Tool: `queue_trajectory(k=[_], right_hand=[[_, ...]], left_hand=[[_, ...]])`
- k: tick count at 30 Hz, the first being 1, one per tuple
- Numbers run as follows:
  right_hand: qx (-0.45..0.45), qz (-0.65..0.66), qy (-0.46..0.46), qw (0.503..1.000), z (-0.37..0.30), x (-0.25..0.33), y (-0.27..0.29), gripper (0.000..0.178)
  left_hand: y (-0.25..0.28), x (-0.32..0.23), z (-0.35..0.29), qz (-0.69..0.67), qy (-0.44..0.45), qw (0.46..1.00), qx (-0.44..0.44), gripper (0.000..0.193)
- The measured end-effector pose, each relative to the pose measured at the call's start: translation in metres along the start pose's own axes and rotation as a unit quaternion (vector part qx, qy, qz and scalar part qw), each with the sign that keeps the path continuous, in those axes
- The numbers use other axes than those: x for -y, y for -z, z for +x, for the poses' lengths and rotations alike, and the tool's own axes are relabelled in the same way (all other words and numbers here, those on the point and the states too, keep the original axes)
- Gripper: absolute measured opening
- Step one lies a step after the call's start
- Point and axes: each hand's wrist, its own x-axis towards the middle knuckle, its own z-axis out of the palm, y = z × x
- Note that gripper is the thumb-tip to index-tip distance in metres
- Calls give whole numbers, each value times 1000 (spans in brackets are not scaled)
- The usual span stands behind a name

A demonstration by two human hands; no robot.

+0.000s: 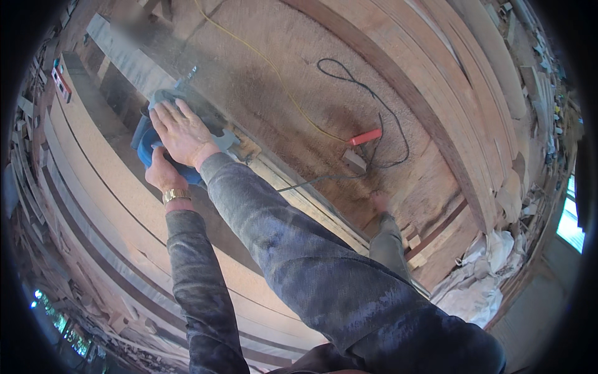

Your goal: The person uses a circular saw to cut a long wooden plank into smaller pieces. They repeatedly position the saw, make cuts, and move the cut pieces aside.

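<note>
A blue corded power tool (144, 138) with grey metal parts sits on a long plank (131, 59) at the upper left. Its exact kind is mostly covered by my hands. My left hand (165, 171), with a gold watch at the wrist, is closed around the tool's near end. On top of its front part, my right hand (184, 131) presses down with the fingers curved over it. The right forearm crosses from the lower right. From the tool a black cord (317, 181) runs right, across the plank and the dusty floor.
A yellow cable (268, 62) ends at a red connector (365, 137), beside a small wooden block (355, 161) and a looped black cord (389, 106). Curved boards lie left (112, 168) and right (430, 93). A foot (379, 201) stands near a crumpled white sheet (476, 280).
</note>
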Motion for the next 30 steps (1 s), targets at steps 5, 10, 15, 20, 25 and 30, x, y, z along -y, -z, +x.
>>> queue_trajectory(k=[5, 10, 15, 20, 25, 30], right_hand=[[-2, 2, 25, 1000, 12, -7, -1, 68], [-1, -20, 30, 999, 23, -9, -3, 67], [14, -25, 35, 999, 32, -10, -4, 66], [39, 7, 32, 999, 43, -10, -4, 64], [66, 5, 31, 997, 53, -9, -7, 64], [53, -10, 39, 998, 63, -7, -12, 65]], left_hand=[[-9, -2, 12, 4, -19, 1000, -3, 14], [-16, -3, 21, 6, -43, 999, -3, 21], [-19, -4, 30, 11, -56, 998, -2, 18], [-22, -8, 39, 29, -44, 999, -13, 12], [-27, -10, 51, -15, -47, 999, -23, 13], [-27, -18, 57, -12, -21, 999, -27, 14]])
